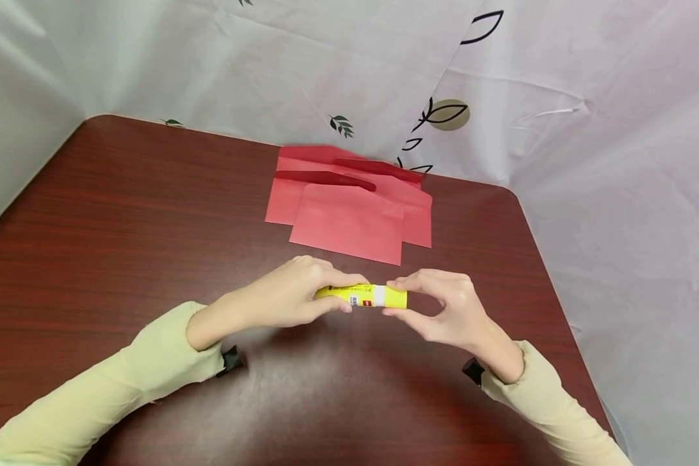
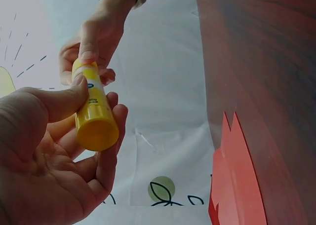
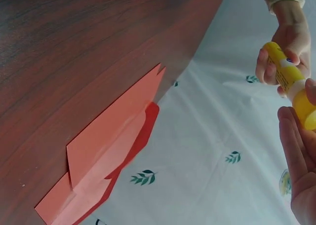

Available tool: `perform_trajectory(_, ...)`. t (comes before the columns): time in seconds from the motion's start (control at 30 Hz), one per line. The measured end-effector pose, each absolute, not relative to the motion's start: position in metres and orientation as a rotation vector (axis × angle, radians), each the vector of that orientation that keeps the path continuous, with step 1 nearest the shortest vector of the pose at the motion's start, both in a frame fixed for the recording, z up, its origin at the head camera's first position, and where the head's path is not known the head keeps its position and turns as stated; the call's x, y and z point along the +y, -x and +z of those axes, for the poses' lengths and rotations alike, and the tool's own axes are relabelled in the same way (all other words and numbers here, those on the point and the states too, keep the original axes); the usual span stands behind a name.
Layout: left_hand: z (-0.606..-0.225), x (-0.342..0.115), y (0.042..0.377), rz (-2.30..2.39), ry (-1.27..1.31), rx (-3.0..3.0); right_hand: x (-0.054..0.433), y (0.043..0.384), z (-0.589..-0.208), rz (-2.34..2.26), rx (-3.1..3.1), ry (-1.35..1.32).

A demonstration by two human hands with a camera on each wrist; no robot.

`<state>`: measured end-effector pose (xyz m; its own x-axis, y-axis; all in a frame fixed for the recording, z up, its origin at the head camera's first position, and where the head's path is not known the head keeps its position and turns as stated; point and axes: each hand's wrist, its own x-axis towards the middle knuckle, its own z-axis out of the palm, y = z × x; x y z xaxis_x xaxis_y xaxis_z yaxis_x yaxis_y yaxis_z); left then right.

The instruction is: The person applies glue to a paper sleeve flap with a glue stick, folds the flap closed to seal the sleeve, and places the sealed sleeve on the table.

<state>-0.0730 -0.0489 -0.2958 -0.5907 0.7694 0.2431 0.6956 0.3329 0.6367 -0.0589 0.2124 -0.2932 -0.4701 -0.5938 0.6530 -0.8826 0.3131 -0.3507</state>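
A yellow glue stick (image 1: 360, 298) with a white band near one end is held sideways above the table, between both hands. My left hand (image 1: 288, 291) grips its longer, printed body between thumb and fingers. On the other side, my right hand (image 1: 451, 307) pinches the short yellow cap end past the white band. In the left wrist view the glue stick (image 2: 96, 124) points its round yellow end toward the camera. Beyond the hands lie several overlapping red envelopes (image 1: 349, 223), their flaps raised or unfolded. The right wrist view shows the envelopes (image 3: 106, 141) at the table's far edge.
The dark reddish-brown wooden table (image 1: 122, 226) has rounded far corners. A white curtain (image 1: 180, 65) with leaf prints hangs along its back and sides. Black wrist devices show under both sleeves, one of them a black device (image 1: 230, 361) at the left cuff.
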Motion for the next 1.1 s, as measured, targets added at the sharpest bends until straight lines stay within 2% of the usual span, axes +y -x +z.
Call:
perform_trajectory(0.33, -0.293, -0.051, 0.074, 1.069, -1.395, 2.478, 0.214, 0.059, -0.290, 1.017, -2.185, -1.327)
perform_trajectory(0.8, -0.287, -0.055, 0.072, 1.095, -1.295, 2.612, 0.216, 0.055, -0.287, 1.214, -2.283, -1.070)
perform_trajectory(1.1, -0.291, -0.060, 0.078, 1.269, -1.107, 2.635, 0.227, 0.059, -0.285, 1.258, -2.363, -0.927)
